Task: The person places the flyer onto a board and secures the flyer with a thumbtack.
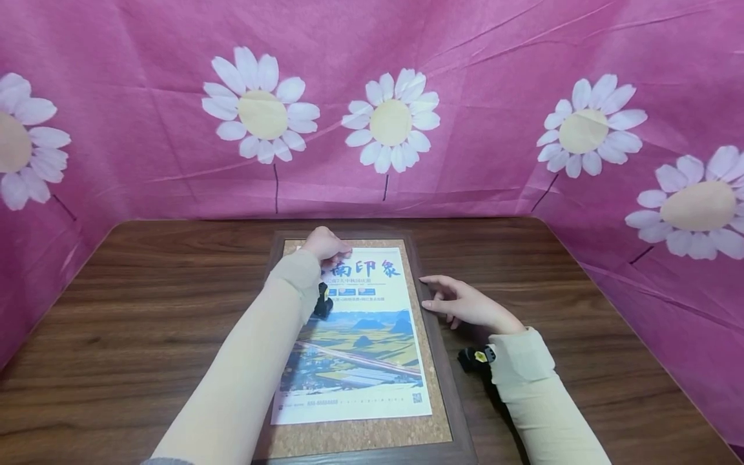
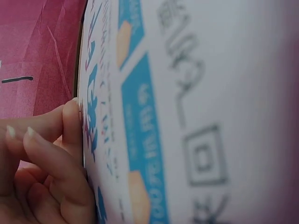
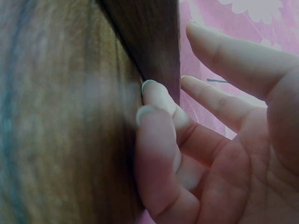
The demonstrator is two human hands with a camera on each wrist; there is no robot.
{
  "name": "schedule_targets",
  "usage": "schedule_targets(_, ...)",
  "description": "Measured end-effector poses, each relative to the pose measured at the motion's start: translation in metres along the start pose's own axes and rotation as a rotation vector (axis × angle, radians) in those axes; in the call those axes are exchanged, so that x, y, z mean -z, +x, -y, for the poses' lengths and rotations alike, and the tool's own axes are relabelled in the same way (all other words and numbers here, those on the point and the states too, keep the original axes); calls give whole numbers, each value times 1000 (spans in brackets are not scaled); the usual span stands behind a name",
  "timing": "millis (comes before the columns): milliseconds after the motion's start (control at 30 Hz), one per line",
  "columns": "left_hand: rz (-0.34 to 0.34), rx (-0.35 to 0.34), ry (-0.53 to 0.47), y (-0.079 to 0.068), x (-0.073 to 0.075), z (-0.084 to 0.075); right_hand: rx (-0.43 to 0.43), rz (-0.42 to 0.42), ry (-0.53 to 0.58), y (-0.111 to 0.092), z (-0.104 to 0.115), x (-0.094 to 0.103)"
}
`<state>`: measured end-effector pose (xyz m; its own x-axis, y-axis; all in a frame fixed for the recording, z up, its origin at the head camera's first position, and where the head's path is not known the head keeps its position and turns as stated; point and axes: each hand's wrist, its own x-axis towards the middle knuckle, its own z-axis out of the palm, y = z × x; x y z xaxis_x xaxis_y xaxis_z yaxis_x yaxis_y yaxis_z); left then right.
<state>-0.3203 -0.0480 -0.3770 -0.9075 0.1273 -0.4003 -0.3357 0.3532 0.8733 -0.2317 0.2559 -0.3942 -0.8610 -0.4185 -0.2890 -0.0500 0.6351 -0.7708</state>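
Note:
A printed poster (image 1: 360, 361) with large Chinese characters and a landscape picture lies on a cork board (image 1: 360, 436) in a dark wooden frame (image 1: 447, 387). My left hand (image 1: 325, 245) is at the poster's upper part, its forearm crossing over the left side. In the left wrist view, the thumb and a finger meet at the poster's surface while other fingers are bent; I cannot tell whether something is between them. Beside the frame's right side is my right hand (image 1: 465, 303), its fingertips at the edge and its fingers loosely bent, holding nothing.
The board lies on a dark wood-grain table (image 1: 145, 323). Pink cloth (image 1: 476, 129) with white daisies surrounds the table's back and sides. A small black device (image 1: 476, 357) is strapped at the right wrist, another device (image 1: 323, 301) at the left.

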Motion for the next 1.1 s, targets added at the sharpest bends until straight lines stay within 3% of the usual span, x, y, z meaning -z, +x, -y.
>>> schedule_targets(267, 9, -14, 40, 8, 2, 7, 17, 10, 8, 2, -2, 0)
schedule_targets(633, 77, -8, -52, 10, 5, 10, 16, 7, 2, 0, -1, 1)
schedule_targets(1100, 44, 19, 7, 7, 2, 6, 23, 13, 0, 0, 0, 1)
